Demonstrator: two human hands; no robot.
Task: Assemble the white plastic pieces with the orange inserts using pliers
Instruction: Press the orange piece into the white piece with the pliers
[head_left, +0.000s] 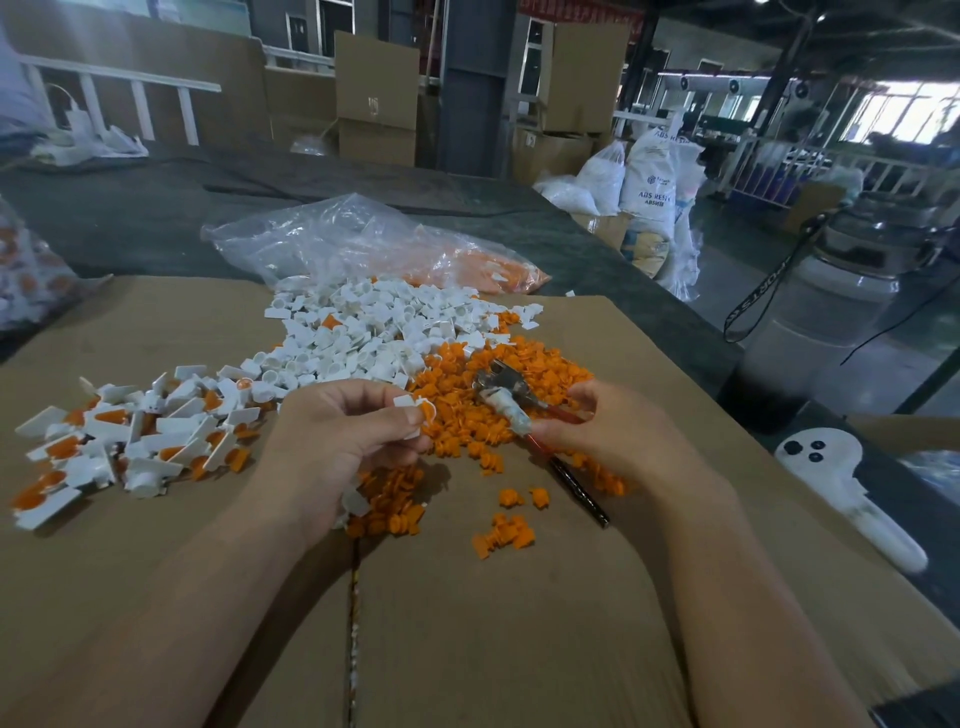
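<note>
Left of the fingers lie joined pieces (104, 447). The left hand (332, 441) pinches a white piece (407, 402) with an orange insert (427, 411). Beyond, a clear bag (363, 234) holds white and orange parts. The right hand (602, 441) grips the pliers (506, 402).

Dim factory hall w/ cardboard boxes (376, 98), white resin sacks (649, 192), bright windows (904, 111) far right
</note>
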